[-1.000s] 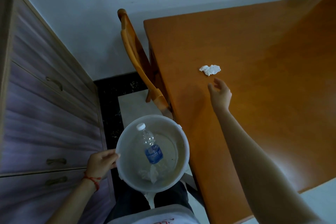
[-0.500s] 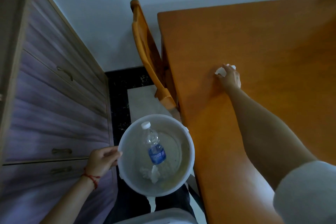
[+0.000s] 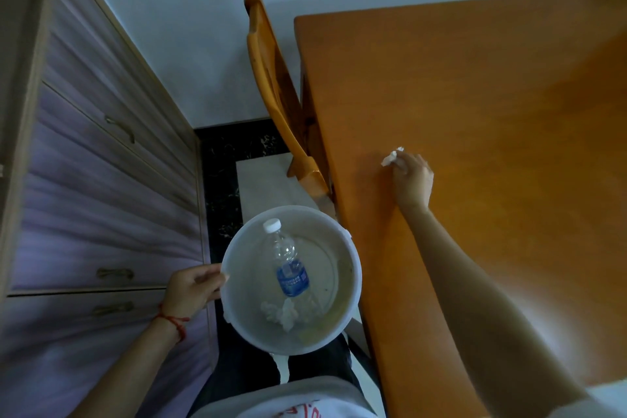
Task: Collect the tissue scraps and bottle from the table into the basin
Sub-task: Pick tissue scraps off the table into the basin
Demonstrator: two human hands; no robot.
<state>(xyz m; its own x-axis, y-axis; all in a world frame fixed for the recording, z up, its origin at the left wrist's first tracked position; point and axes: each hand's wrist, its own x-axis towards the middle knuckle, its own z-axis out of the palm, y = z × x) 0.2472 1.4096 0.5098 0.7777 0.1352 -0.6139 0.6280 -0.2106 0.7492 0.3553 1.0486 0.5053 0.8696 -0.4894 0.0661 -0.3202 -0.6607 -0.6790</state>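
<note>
My left hand (image 3: pixel 193 290) grips the left rim of a round white basin (image 3: pixel 353 268), held beside the table's near edge. Inside it lies a clear plastic bottle (image 3: pixel 288 265) with a white cap and blue label, and white tissue scraps (image 3: pixel 283 314) rest near its base. My right hand (image 3: pixel 412 180) is over the orange wooden table (image 3: pixel 492 95), fingers closed around a small white tissue scrap (image 3: pixel 390 158) that sticks out at the fingertips.
A wooden chair (image 3: pixel 271 85) is tucked against the table's left side, just beyond the basin. A purple drawer cabinet (image 3: pixel 84 197) lines the left wall. Dark and pale floor tiles (image 3: pixel 230 173) show between them.
My right hand reached the tissue scrap on the table, closed on it, and has drawn it back toward me. The basin and my left hand stay as before.
</note>
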